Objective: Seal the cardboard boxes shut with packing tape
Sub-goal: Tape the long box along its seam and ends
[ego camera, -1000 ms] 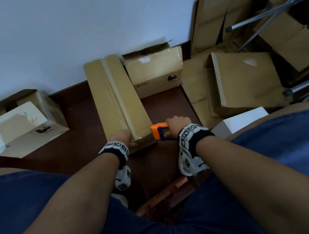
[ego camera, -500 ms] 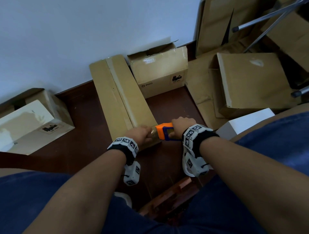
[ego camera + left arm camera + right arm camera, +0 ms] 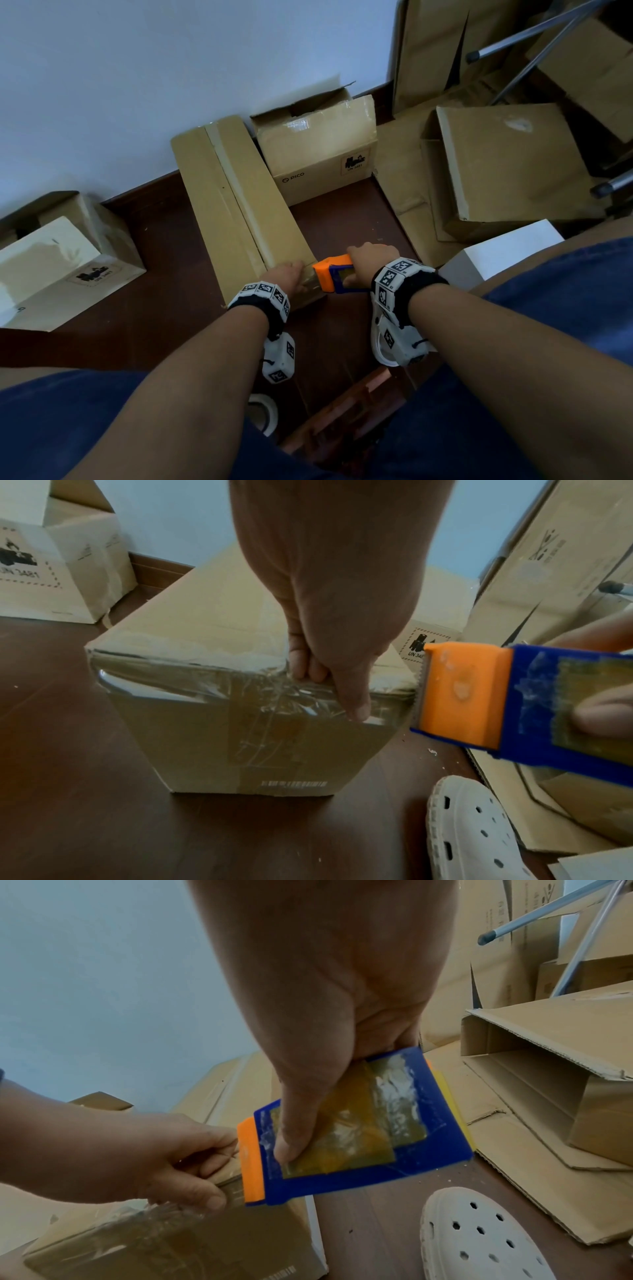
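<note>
A long cardboard box (image 3: 236, 205) lies on the dark floor, a tape strip down its top seam. Shiny clear tape (image 3: 205, 677) wraps its near end. My left hand (image 3: 286, 275) grips the near top edge of the box, fingers curled on top and the thumb (image 3: 356, 710) pressing the tape on the end face. My right hand (image 3: 371, 258) grips an orange and blue tape dispenser (image 3: 332, 274), thumb on its blue side (image 3: 359, 1137). The dispenser's toothed orange edge (image 3: 424, 685) sits at the box's near right corner, right beside my left hand (image 3: 178, 1158).
An open PICO box (image 3: 318, 154) stands behind the long box. Another carton (image 3: 58, 260) sits at the left, with flattened cardboard (image 3: 507, 164) and a white box (image 3: 496, 250) at the right. My white clog (image 3: 472, 829) is beside the box end. Metal poles (image 3: 534, 34) cross the far right.
My left hand slid right along the box's near edge until it met the dispenser. The right hand and dispenser stayed at the corner.
</note>
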`<action>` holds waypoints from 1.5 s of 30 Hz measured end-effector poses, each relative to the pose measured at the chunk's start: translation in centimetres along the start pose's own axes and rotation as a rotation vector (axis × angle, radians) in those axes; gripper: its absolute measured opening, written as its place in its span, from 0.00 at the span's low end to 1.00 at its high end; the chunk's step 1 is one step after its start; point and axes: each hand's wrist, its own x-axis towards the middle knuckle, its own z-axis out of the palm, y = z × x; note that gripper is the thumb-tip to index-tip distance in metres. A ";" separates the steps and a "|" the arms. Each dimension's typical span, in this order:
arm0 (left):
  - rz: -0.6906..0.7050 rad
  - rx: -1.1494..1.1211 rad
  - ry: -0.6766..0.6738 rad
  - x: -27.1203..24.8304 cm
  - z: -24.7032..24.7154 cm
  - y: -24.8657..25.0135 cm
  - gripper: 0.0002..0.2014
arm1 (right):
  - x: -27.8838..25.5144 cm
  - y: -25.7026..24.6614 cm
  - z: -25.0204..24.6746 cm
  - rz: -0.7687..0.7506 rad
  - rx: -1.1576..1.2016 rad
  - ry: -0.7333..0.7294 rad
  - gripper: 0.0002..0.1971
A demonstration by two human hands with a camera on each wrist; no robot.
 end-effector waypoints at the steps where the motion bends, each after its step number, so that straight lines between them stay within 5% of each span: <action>1: 0.000 -0.004 -0.005 0.1 0.0 -0.1 0.25 | 0.2 0.2 0.0 -0.006 0.008 -0.006 0.29; 10: 0.001 -0.032 -0.005 0.5 0.0 -0.4 0.20 | 0.1 1.9 -0.1 -0.070 0.067 -0.014 0.27; 17: 0.036 -0.049 0.017 0.6 0.2 -0.7 0.17 | -1.1 7.2 -1.9 0.020 0.059 -0.013 0.27; 32: 0.078 -0.120 0.102 0.7 0.5 -1.3 0.17 | 0.9 3.8 -1.2 0.150 -0.030 -0.028 0.15; 45: 0.141 -0.097 0.058 0.8 -0.1 -1.8 0.15 | 2.8 -0.5 -0.7 0.093 -0.066 -0.045 0.18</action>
